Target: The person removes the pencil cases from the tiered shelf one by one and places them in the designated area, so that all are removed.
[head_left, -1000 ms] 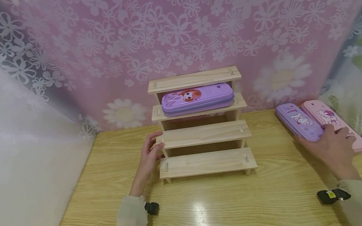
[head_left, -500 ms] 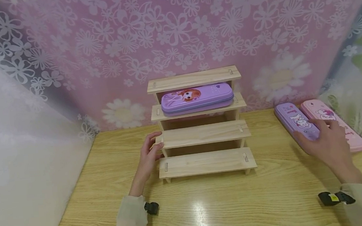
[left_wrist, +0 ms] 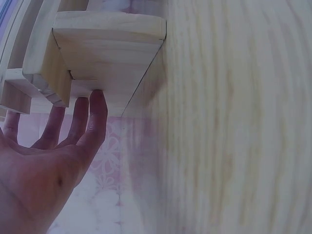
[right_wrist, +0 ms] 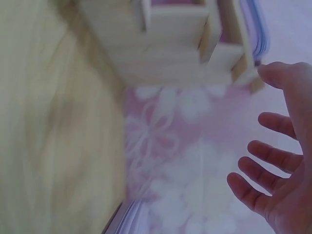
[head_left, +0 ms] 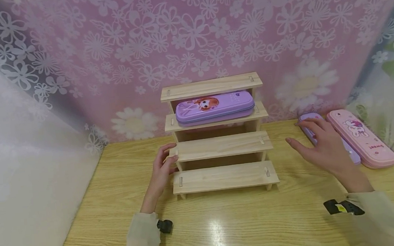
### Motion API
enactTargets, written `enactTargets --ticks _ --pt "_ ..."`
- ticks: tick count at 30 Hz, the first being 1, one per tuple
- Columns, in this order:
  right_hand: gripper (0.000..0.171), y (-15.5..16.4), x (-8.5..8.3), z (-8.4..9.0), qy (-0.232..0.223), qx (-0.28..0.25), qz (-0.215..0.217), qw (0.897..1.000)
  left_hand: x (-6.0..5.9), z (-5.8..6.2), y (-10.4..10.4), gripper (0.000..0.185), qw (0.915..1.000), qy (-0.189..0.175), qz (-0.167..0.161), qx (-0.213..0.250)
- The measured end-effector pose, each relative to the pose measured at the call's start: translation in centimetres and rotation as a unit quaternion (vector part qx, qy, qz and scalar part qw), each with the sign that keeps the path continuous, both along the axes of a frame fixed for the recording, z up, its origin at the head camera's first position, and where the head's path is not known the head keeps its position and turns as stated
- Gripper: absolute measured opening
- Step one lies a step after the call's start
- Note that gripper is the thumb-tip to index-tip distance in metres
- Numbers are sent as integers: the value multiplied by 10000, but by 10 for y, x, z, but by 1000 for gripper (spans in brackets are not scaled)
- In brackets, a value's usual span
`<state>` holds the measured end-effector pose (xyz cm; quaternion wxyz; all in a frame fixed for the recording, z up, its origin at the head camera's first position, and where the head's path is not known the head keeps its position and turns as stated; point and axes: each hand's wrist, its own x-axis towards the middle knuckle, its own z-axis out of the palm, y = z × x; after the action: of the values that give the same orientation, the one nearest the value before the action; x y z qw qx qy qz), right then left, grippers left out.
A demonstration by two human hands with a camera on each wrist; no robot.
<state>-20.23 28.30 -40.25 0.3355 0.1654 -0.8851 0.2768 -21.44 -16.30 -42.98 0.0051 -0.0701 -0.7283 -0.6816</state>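
Left hand [head_left: 161,173] rests with straight fingers against the left end of the wooden rack [head_left: 220,146] on the table [head_left: 228,223], while the right hand [head_left: 322,146], fingers spread and holding nothing, hovers over the purple pencil case [head_left: 353,154] lying beside the pink pencil case [head_left: 360,137].

Staged tabletop set, home-like rather than commercial. A wooden table [head_left: 228,231] is enclosed from 9 to 3 o'clock by floral curtain [head_left: 209,30]. A stepped wooden rack [head_left: 221,148] stands at 12 o'clock.

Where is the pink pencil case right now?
In the head view, the pink pencil case lies flat on the wooden table at the far right, right beside a purple pencil case that the right hand partly covers.
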Motion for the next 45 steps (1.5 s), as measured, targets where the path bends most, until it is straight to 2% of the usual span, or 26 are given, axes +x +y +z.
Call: enactTargets --ticks 7,13,18,23,27,34,40,45 --pt "51 -42 -11 18 185 -64 638 9978 1 2 0 37 10000 -53 4 2" --pt "52 -71 -29 28 570 -276 1059 9924 1 3 2 38 9999 -59 -82 106" --pt "52 -87 -46 37 870 -259 1348 9867 1 3 2 39 10000 -50 -78 33" --pt "54 -94 -58 40 989 -193 1307 9863 -1 3 1 40 9999 -68 -84 14" --pt "61 -98 -65 42 781 -128 1122 9905 -2 3 1 42 9999 -76 -107 20" --pt "73 -104 -72 46 388 340 536 9972 -2 4 1 41 9999 -25 -117 81" --pt "65 -107 -71 45 37 138 495 9987 -3 2 0 42 9999 1 -110 62" --pt "54 -111 -68 44 195 -238 711 9970 -1 0 -1 41 9999 -25 -95 98"
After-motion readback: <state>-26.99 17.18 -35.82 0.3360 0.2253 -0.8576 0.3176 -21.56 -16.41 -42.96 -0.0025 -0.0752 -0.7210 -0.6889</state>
